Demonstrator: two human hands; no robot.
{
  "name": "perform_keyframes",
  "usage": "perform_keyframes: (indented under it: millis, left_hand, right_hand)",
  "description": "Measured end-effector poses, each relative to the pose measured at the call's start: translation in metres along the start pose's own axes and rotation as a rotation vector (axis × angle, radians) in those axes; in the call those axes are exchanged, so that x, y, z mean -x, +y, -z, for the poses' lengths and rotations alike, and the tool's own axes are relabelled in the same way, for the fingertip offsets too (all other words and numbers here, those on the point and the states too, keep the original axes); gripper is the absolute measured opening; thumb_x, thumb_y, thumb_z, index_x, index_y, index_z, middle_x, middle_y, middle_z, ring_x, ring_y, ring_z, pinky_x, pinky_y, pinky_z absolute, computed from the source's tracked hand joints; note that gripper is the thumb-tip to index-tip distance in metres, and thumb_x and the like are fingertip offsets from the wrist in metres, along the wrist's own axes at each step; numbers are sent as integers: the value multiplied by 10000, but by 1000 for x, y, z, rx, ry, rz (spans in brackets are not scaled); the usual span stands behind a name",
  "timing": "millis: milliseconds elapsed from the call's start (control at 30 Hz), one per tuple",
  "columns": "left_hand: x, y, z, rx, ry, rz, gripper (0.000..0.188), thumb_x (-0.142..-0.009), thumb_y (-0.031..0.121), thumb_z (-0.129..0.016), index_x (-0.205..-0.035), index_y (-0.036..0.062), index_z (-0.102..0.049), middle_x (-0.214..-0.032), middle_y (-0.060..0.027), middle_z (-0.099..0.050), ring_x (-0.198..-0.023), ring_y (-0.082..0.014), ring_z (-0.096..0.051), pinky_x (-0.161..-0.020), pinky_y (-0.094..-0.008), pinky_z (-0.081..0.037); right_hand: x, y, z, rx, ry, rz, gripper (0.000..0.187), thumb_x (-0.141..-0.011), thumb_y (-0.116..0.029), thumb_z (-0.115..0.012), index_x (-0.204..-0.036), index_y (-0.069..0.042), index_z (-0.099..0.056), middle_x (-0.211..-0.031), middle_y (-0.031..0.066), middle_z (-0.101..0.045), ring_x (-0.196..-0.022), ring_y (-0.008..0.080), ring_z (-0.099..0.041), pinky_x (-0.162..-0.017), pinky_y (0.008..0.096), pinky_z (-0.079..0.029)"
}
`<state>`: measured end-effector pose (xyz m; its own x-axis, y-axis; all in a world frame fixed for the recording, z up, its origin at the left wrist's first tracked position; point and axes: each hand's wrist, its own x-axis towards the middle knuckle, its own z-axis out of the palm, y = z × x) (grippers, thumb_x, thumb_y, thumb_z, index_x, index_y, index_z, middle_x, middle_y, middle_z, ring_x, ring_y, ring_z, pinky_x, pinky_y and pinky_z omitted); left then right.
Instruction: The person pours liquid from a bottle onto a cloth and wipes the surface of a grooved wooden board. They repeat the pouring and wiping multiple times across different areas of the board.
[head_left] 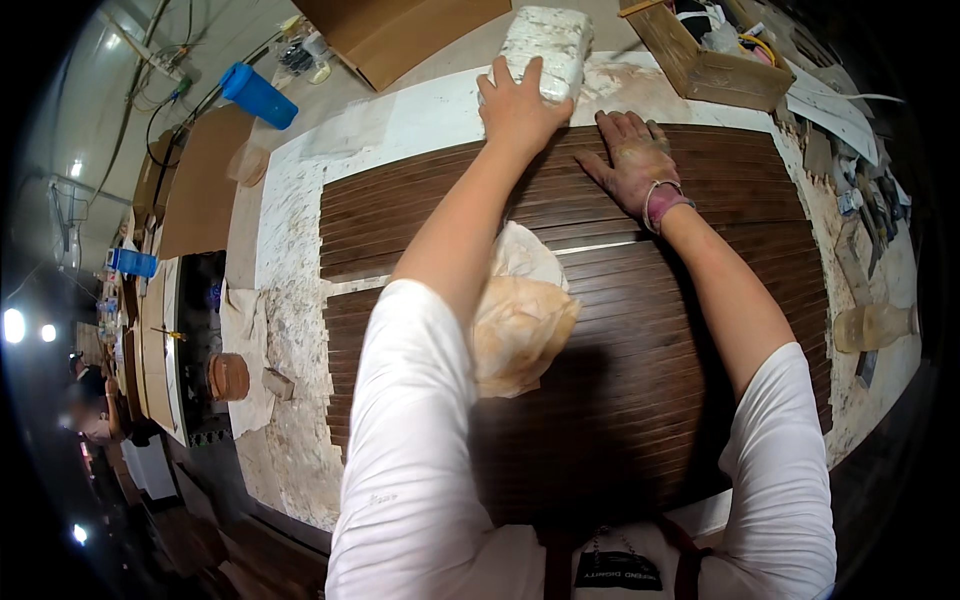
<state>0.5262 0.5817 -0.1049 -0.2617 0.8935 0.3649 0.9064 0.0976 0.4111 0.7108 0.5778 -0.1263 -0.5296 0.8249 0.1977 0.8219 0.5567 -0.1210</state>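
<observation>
At the far edge of the work surface, my left hand grips the near end of a white, brown-smudged block that looks wrapped, its fingers over the top. My right hand, in a stained pinkish glove with a band at the wrist, lies flat with fingers spread on dark brown wooden slats. These slats lie side by side in two panels, with a narrow pale gap between them. A crumpled cloth, whitish with yellow-brown stains, rests on the slats beside my left forearm, which partly hides it.
A smeared white board lies under the slats. Beyond its far left corner are a blue bottle and a cardboard box. An open box of odds and ends stands far right, a clear jar at the right edge.
</observation>
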Motion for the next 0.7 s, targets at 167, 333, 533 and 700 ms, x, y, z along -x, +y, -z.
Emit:
perform_keyframes:
  millis: [167, 333, 533, 700]
  left_hand:
    - [84, -22, 117, 386, -207, -166, 518, -951, 267, -585, -1386, 12, -465, -1420, -204, -479, -1332, -329, -444, -1088, -370, -360]
    - [257, -9, 142, -93, -526, -281, 679, -762, 257, -771, -1383, 173, -509, -1489, -158, -394, -1350, -389, -385, -1122, -569, -277]
    - [278, -12, 121, -108, -232, -315, 410, -837, 255, -698, -1220, 135, -617, -1408, -102, -491, -1234, -373, -479, -1031, -588, -347]
    - [282, 35, 159, 921, -502, -82, 413, -960, 193, -550, -1314, -17, -511, -1351, -150, -491, -1171, -297, -502, -1049, -376, -367]
  right_hand:
    - [-1, 4, -1, 16, -17, 14, 721, -937, -559, -471, -1442, -51, -391, -1502, 159, -391, -1412, 330, -323, -1171, 465, -188]
    - [1, 6, 2, 21, -39, 8, 700, -957, -563, -418, -1461, -78, -378, -1514, 160, -376, -1428, 330, -300, -1173, 472, -173]
    - [95, -13, 41, -398, 109, 266, 634, -911, -302, -637, -1450, -80, -386, -1473, 192, -415, -1366, 384, -378, -1112, 408, -355]
    - [231, -34, 114, -1165, -123, -67, 737, -881, -209, -668, -1513, -99, -304, -1504, 159, -387, -1379, 259, -388, -1118, 345, -331]
